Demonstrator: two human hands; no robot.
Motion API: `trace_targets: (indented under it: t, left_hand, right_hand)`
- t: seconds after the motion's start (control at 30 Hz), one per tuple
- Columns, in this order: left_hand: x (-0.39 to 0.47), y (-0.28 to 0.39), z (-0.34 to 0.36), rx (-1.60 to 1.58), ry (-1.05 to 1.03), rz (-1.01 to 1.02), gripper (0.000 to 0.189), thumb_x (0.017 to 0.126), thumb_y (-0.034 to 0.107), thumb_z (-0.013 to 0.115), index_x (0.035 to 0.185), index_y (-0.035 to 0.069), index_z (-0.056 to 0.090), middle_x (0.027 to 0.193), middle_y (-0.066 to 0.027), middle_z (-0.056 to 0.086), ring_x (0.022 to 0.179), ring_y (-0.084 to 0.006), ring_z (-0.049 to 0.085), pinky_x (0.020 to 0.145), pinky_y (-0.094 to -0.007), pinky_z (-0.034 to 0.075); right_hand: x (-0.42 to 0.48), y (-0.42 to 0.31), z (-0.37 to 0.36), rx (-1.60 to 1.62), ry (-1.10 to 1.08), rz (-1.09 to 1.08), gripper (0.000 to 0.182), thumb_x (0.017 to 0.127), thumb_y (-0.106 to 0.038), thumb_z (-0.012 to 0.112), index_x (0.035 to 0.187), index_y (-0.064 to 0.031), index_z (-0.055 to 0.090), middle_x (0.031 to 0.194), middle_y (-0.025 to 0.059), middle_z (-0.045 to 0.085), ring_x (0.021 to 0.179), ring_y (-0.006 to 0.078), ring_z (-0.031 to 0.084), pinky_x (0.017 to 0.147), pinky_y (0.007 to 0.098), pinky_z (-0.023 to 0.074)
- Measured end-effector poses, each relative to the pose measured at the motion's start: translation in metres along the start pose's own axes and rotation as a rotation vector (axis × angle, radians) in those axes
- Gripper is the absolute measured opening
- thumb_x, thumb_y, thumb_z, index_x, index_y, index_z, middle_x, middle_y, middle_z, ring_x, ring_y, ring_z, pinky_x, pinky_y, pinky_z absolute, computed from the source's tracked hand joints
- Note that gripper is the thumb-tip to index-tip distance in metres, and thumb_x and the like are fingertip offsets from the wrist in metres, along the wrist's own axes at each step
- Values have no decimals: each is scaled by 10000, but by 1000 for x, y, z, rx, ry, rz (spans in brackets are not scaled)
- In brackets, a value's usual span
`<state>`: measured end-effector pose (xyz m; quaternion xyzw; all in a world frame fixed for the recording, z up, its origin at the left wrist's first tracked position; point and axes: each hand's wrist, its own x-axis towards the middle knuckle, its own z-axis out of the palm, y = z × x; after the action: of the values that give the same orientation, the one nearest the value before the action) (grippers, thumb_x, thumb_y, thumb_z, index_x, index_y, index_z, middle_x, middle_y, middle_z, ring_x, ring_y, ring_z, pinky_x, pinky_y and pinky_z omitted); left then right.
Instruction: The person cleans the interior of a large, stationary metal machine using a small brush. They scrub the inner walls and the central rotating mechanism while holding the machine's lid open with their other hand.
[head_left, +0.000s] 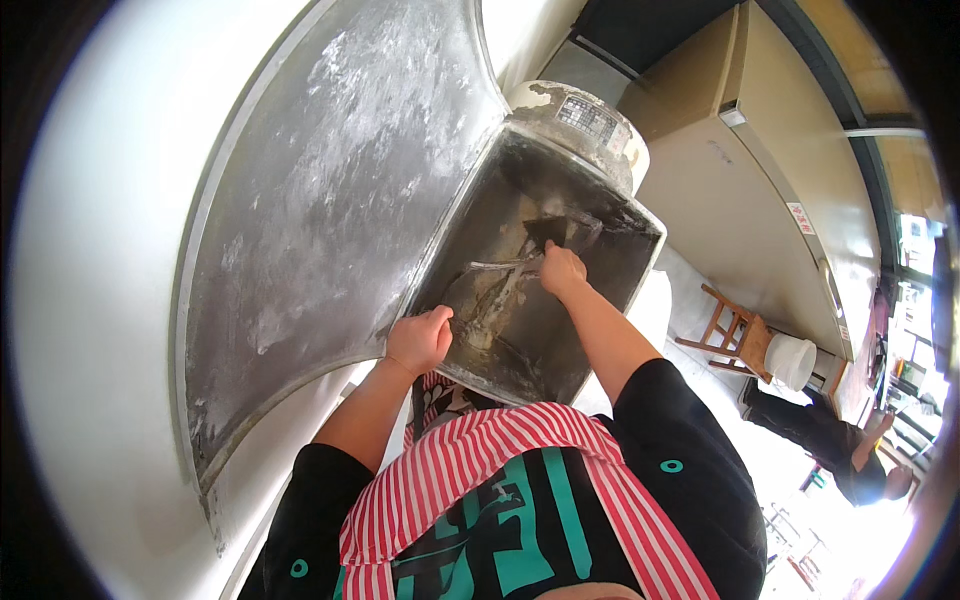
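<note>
Before me is a grey metal trough (611, 281) whose inside is streaked with pale residue. My left hand (420, 339) is closed over its near left edge, where the trough meets a large metal sheet (337, 195) smeared with white. Reaching inside, my right hand (562, 270) grips a dark, flat-bladed scraper (546, 229); its blade is against or just above the trough floor. A pale strip of residue (495, 265) lies just left of my right hand. The scraper's handle is mostly hidden by my fingers.
A worn white drum-shaped container (581, 124) bearing a label stands behind the trough. To the right are a tall cabinet (750, 165), a wooden stool (750, 346) and a white bucket (790, 361). Another person (825, 442) in dark clothes is farther off at the right.
</note>
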<state>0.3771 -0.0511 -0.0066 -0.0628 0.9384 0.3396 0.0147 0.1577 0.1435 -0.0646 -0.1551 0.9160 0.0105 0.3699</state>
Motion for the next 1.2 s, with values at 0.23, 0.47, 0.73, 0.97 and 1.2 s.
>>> trace_targets:
  t: [0.23, 0.47, 0.73, 0.97, 1.2]
  left_hand:
    - [0, -2, -1, -17, 22, 13, 145, 803, 113, 559, 947, 94, 558, 703, -115, 640, 600, -323, 618, 528, -438, 487]
    - [-1, 2, -4, -46, 57, 14, 129, 812, 100, 556, 941, 104, 557, 671, -110, 622, 600, -323, 614, 527, -445, 480]
    - [3, 0, -1, -23, 42, 42, 131, 805, 105, 560, 936, 94, 552, 692, -108, 631, 599, -315, 618, 526, -428, 488]
    - [0, 0, -3, -43, 29, 18, 137, 810, 102, 560, 946, 92, 549, 699, -107, 627, 607, -317, 618, 526, -427, 485]
    - [-5, 0, -1, -42, 6, -7, 137, 818, 104, 555, 955, 93, 552, 715, -112, 630, 627, -324, 620, 533, -438, 482]
  right_hand:
    - [-1, -16, 6, 48, -8, 34, 425, 867, -66, 474, 1289, -12, 474, 1104, 229, 625, 1042, 368, 603, 828, 444, 515]
    - [8, -6, -11, 275, -6, 48, 313, 836, -87, 521, 1135, -13, 575, 993, 227, 657, 864, 379, 654, 715, 434, 537]
    - [16, -5, 12, -12, 15, 6, 428, 817, -42, 470, 1238, -17, 544, 1074, 258, 630, 916, 370, 650, 792, 428, 523]
    - [8, -8, -25, 421, -71, 99, 491, 839, -76, 468, 1329, -73, 496, 1165, 246, 598, 1015, 377, 614, 849, 433, 492]
    - [17, 3, -15, 178, -43, 40, 504, 874, -121, 479, 1377, -104, 447, 1210, 235, 576, 1073, 387, 581, 886, 432, 479]
